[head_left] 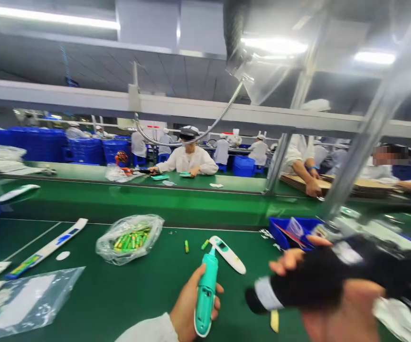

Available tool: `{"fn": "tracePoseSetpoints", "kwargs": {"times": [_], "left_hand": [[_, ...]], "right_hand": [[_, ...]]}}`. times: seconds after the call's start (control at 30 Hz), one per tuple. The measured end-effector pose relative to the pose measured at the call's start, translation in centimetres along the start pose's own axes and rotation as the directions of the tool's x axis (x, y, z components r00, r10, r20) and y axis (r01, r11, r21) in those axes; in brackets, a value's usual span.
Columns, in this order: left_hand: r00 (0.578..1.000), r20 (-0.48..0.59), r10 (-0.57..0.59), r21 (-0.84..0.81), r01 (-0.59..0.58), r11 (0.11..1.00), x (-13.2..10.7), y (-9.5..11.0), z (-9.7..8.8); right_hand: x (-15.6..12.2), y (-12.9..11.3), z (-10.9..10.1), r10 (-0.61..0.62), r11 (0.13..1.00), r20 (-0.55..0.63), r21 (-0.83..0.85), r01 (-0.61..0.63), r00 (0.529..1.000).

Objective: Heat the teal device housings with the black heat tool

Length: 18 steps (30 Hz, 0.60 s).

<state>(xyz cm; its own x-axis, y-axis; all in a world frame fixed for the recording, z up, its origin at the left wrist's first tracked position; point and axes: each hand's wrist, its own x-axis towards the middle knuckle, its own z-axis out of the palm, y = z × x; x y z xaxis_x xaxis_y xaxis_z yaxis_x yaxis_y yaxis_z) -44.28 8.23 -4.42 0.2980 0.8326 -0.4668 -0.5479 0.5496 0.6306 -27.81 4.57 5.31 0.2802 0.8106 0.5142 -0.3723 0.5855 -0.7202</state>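
The left grip [190, 304] is clamped on a teal plastic handheld device [207, 289] above the green desk [148, 294]. The blurred right grip [287, 262] touches a black cylindrical object [308, 285], its hold unclear.

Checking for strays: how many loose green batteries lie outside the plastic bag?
2: one green battery on the belt right of the plastic bag, another green battery just beyond the teal device. A blurred yellow piece may be one; others may be hidden.
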Motion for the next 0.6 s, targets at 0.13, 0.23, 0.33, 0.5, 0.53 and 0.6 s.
{"fn": "tracePoseSetpoints", "kwargs": {"times": [0.13,0.23,0.33,0.5,0.53,0.6], "left_hand": [[1.000,-0.028,-0.005,-0.018,0.005,1.000,-0.4,-0.9,0.3],[0.999,-0.011,-0.041,-0.020,0.041,0.999,-0.4,-1.3,0.4],[0.999,0.012,-0.037,-0.082,0.038,0.996,-0.4,-1.3,0.5],[0.999,0.011,-0.040,-0.114,0.041,0.993,-0.6,-1.1,0.8],[0.999,0.015,-0.046,-0.117,0.047,0.992,-0.6,-1.1,0.9],[0.998,0.024,-0.055,-0.112,0.058,0.992,-0.7,-1.1,0.9]], "right_hand": [[0.4,0.4,2.0,-0.030,0.999,-0.045,0.036,0.031,0.999],[0.1,1.2,3.4,-0.059,0.993,-0.050,0.096,0.064,0.997],[-0.4,2.2,4.2,-0.071,0.988,-0.042,0.135,0.076,0.997],[-1.0,4.0,4.4,-0.065,0.986,-0.006,0.153,0.065,0.998],[-1.1,4.3,4.4,-0.060,0.986,0.001,0.153,0.059,0.998],[-1.2,4.8,4.4,-0.047,0.987,-0.003,0.155,0.046,0.999]]}}
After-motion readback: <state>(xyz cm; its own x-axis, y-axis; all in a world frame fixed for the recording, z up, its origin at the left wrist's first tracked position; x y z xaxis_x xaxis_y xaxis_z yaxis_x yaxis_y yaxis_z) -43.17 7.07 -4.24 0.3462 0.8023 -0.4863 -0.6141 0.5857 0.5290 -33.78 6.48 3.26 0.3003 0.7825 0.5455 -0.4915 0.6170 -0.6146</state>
